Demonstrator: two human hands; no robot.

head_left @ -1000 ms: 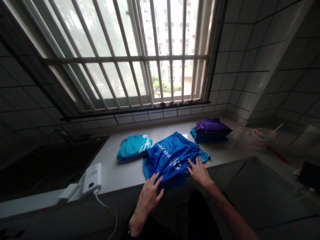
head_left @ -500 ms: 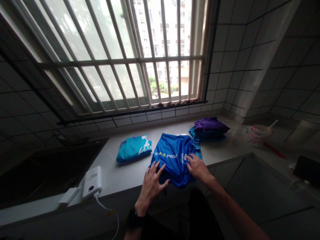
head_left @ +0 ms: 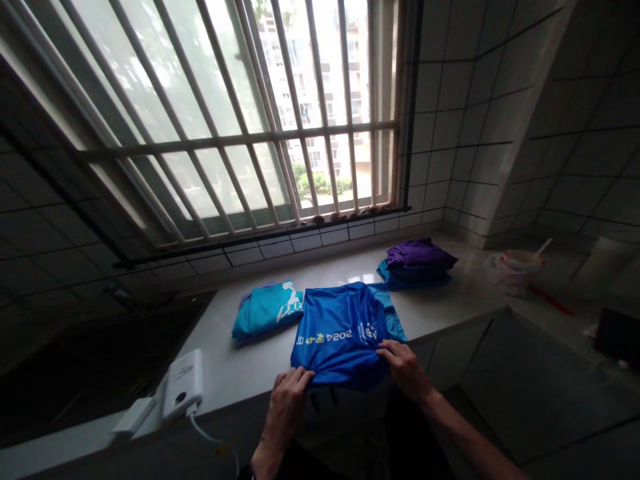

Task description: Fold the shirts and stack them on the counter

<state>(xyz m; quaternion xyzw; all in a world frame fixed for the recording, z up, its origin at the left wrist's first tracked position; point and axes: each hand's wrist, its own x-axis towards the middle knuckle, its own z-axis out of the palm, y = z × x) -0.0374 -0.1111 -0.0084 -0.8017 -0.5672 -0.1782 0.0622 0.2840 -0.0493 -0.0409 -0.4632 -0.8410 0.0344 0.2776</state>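
A royal-blue sports shirt (head_left: 330, 320) printed with "2024" lies on the worktop (head_left: 235, 387) right before the person, its near edge slightly over the front rim; taking it as the clock's centre and the window (head_left: 240, 133) as twelve, the rest lies around it. Its thin, faintly shiny knit should be light, limp, rather slippery and unbreakable, so it is best taken by the two ends of its near edge, pinched and drawn taut. Both hands are there: the left hand (head_left: 285, 400), at half past seven, has its fingers bunched on the near corner, seemingly pinching it; the right hand (head_left: 407, 370), at four, nips the edge between thumb and fingertips, with hardly a gap. One strip of light-blue cloth (head_left: 395, 313) shows at two o'clock; whether it belongs to the shirt is unclear. Two piles of folded clothes flank it: a turquoise garment (head_left: 267, 310) at ten, just beside the shirt, over one lavender piece, and a purple garment (head_left: 420, 253) between one and two, over blue cloth whose layers cannot be counted. Farther out come one white power bank (head_left: 184, 380) with one white cable (head_left: 205, 432) towards half past eight, one sink (head_left: 125, 360) at nine, and one tub (head_left: 517, 270) at two.
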